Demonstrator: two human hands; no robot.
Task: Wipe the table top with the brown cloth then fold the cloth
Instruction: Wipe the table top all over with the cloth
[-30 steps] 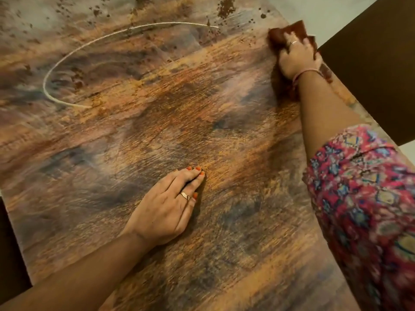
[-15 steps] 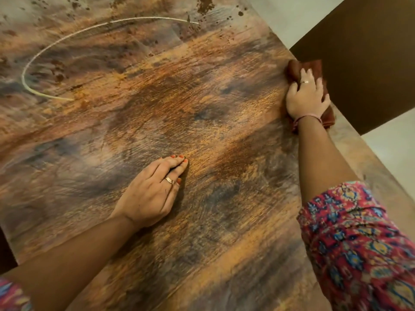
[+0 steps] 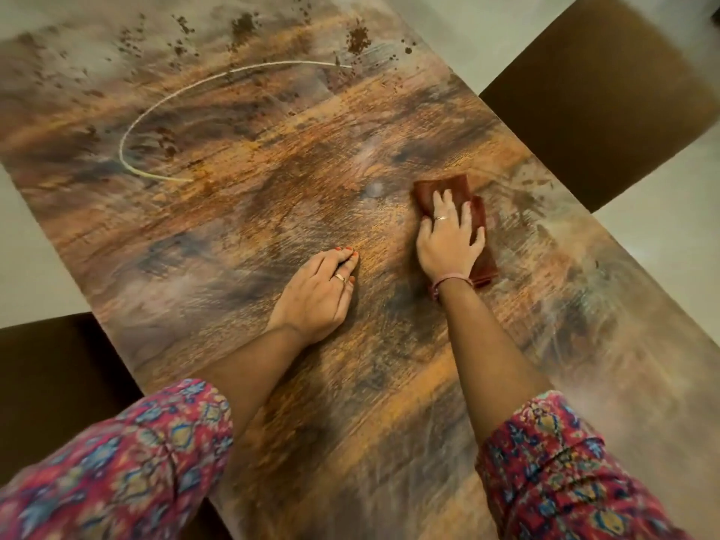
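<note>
The brown cloth (image 3: 459, 191) lies flat on the table top (image 3: 241, 196), a long wood-patterned surface with rust, grey and orange streaks. My right hand (image 3: 448, 237) presses down on the cloth with the palm and spread fingers, covering its middle; the cloth's far corner and right edge stick out from under the hand. My left hand (image 3: 317, 292) rests flat on the bare table just left of it, fingers together, holding nothing.
A thin pale curved line (image 3: 163, 111) and dark brown specks (image 3: 358, 39) mark the far part of the table. A dark brown chair (image 3: 600, 95) stands at the right edge, another dark chair (image 3: 50, 383) at the near left. Pale floor surrounds the table.
My right hand has slid the cloth from the far right edge of the table back and inward toward the middle, close to my left hand. The view has pulled back.
</note>
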